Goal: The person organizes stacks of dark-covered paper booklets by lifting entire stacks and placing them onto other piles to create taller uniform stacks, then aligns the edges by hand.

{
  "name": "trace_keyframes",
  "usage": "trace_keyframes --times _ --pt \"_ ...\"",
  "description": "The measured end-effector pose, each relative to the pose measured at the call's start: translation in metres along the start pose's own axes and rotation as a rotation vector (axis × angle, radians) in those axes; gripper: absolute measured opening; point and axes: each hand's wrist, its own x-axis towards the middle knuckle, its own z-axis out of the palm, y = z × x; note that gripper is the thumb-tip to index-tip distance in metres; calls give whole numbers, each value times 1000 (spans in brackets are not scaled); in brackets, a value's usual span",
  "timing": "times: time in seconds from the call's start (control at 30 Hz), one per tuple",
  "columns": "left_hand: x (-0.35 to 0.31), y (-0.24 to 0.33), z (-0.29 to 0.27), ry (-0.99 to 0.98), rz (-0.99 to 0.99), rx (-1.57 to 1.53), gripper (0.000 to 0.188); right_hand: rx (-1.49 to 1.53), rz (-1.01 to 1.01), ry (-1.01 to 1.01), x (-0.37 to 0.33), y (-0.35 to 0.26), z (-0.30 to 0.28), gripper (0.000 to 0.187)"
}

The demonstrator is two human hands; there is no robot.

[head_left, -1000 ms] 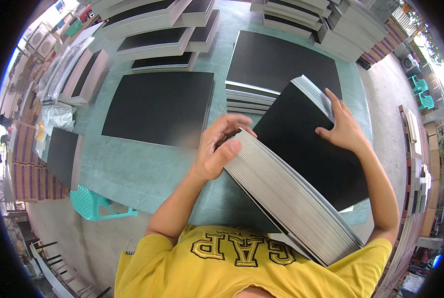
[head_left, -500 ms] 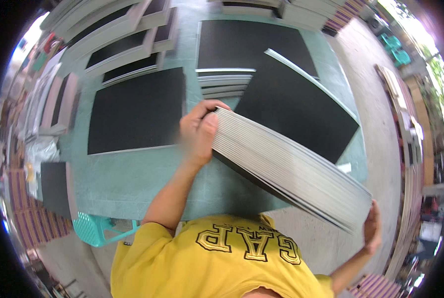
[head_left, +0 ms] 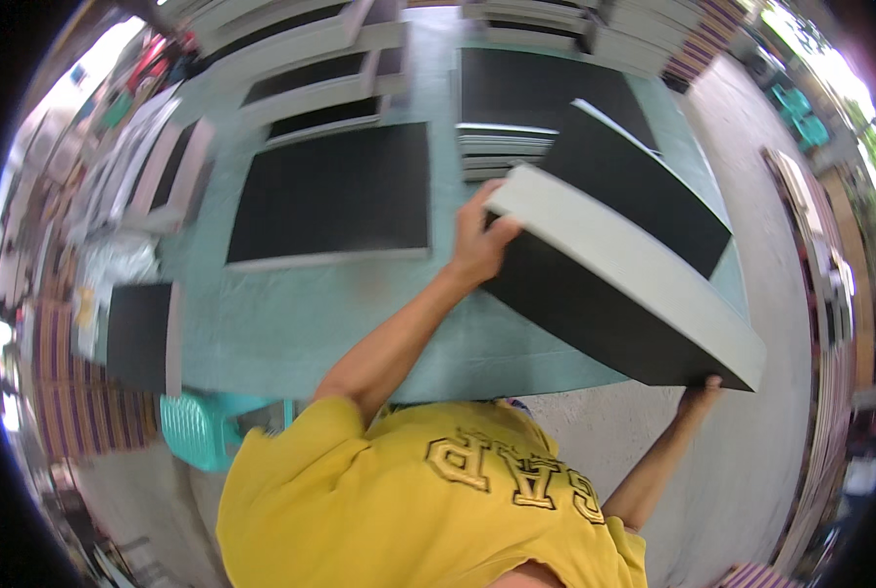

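Note:
A thick stack of black-faced boards with pale edges is held up at a slant between my two hands, over the right front of the green table. My left hand grips its upper left corner, thumb on the near side. At the lower right corner my right hand is closed on the bottom edge, its thumb on the black face. Behind the held stack, a black board lies turned at an angle, partly hidden. Left of my left hand lies another flat black board stack.
More pale-edged boards are piled at the far left of the green table. A black board lies on a pile at the back. A turquoise stool stands by the near left edge, beside an upright black board.
The held stack has tilted so more of its black face shows. My right hand has moved from the stack's end to its lower edge. The whole view has shifted.

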Motion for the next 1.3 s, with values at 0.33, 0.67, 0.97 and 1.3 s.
trace_keyframes --times 0.33,0.67,0.97,1.3 --pt "-52 37 -43 -55 -44 32 83 -48 140 -31 -28 -9 -19 93" --pt "-52 20 -53 -36 -236 286 75 -118 218 -65 -40 -31 39 85" --pt "-5 77 -230 219 -633 862 96 -383 313 -383 -47 -104 266 94" --pt "103 91 -485 313 -822 650 83 -319 648 -1030 -44 -52 590 81"
